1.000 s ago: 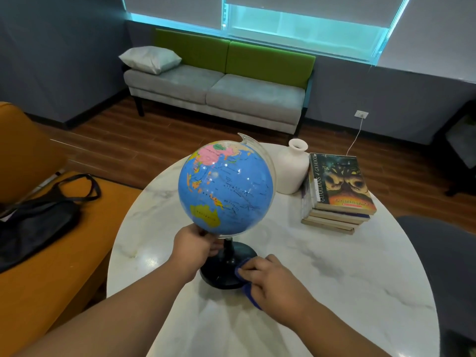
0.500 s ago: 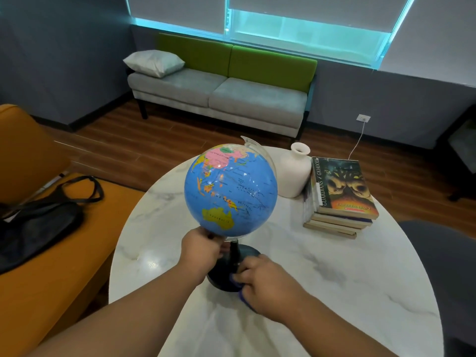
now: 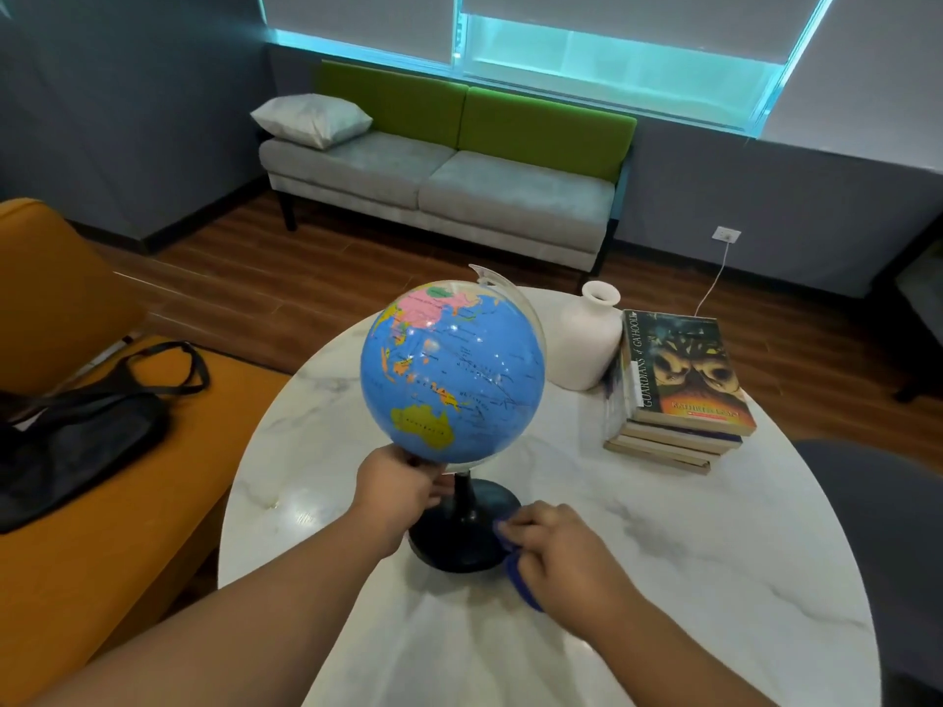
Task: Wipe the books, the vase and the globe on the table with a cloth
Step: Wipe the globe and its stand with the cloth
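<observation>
A blue globe [image 3: 454,372] on a black stand [image 3: 459,533] sits near the front of the round white marble table [image 3: 689,579]. My left hand [image 3: 398,489] grips the globe at the underside of the ball, by the stem. Pressed against the right side of the black base is my right hand [image 3: 556,548], which holds a blue cloth [image 3: 518,579], mostly hidden under the fingers. A white vase [image 3: 587,341] stands behind the globe. To its right lies a stack of books [image 3: 678,395].
An orange seat [image 3: 102,528] with a black bag [image 3: 76,441] on it borders the table's left. A dark grey chair [image 3: 893,553] is at the right. A grey and green sofa [image 3: 444,176] stands across the wooden floor by the window.
My right hand with the cloth has slid from the stem side of the base back to its right edge. The left hand keeps its hold under the globe.
</observation>
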